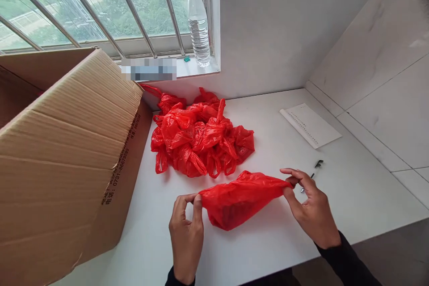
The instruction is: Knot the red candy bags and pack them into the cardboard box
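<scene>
A red plastic bag [239, 203] is stretched sideways between my two hands over the white tabletop [268, 250]. My left hand [187, 230] pinches its left end between thumb and fingertips. At the right end, my right hand [310, 208] grips a corner with thumb and forefinger, the other fingers spread loosely. The bag sags in the middle, and a darker patch shows through its lower part; what causes it I cannot make out. Just behind it lies a heap of crumpled red plastic bags [197, 136], several of them with loop handles sticking out.
A large open cardboard box [67, 156] stands on the left. On the window sill is a water bottle [199, 27]. To the right lie a white notepad [311, 125] and a pen [313, 174], partly behind my right hand. Walls bound the back and right.
</scene>
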`<state>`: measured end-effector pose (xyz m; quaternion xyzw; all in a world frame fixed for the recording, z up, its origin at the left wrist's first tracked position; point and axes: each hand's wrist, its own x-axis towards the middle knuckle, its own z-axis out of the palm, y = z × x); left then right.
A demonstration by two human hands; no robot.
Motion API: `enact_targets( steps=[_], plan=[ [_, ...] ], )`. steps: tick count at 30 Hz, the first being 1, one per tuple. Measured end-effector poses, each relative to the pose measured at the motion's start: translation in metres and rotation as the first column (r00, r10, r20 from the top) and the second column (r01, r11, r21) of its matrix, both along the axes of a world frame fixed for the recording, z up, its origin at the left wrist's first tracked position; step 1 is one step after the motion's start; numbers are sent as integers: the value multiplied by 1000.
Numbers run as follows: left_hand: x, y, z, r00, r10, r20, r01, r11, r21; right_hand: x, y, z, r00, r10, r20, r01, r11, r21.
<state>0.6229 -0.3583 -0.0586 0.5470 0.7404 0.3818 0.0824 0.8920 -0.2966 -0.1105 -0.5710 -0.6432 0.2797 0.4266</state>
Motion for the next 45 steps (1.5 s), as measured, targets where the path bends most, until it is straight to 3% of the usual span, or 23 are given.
enact_targets(
  steps=[3,7,9,12,14,16,19,21,23,24,25,27,30,34,37,42,45],
  plan=[
    [4,-5,5,1000,4,0,-4,999,31,-1,0,4,995,93,35,-93,996,-3],
    [23,2,8,971,-214,-109,220,974,49,-22,0,13,965,259,48,-262,963,62],
    [24,7,10,962,-234,-143,246,966,77,-26,2,16,960,279,8,-278,958,65],
    [10,7,17,987,-120,-107,136,979,150,-17,7,19,976,95,-197,-112,991,-77],
    [-2,3,25,998,-10,-68,22,983,184,-7,9,20,940,-49,-339,-28,976,-218],
    [-9,-4,34,996,77,-43,-67,977,204,0,6,24,900,-122,-419,15,968,-251],
    [-4,-17,48,995,86,53,-95,980,176,-2,-5,39,865,-154,-477,174,985,-1],
    [6,-24,56,980,45,193,-65,993,100,-11,-12,56,887,-28,-461,168,949,267],
    [14,-30,61,946,32,322,-52,997,53,-23,-14,72,929,227,-293,-84,899,431],
    [15,-32,62,929,17,370,-41,998,57,-29,-13,78,923,349,-163,-249,863,440],
    [15,-34,63,913,-12,408,-19,997,72,-34,-11,82,895,444,-36,-392,824,410],
    [12,-36,63,878,-83,471,53,996,76,-44,-6,84,826,542,155,-562,770,302],
    [9,-38,65,828,-64,557,75,997,3,-51,-2,82,768,577,278,-629,763,152],
    [19,-33,73,784,86,615,-6,991,-132,-49,-7,79,665,615,423,-661,749,-50],
    [27,-28,78,742,103,663,15,985,-169,-48,-10,75,604,626,493,-626,756,-191],
    [21,-35,75,702,94,706,72,977,-201,-50,-1,68,684,538,493,-485,840,-243],
    [18,-42,73,707,78,703,95,974,-204,-53,7,71,697,554,456,-487,832,-266]
  ],
)
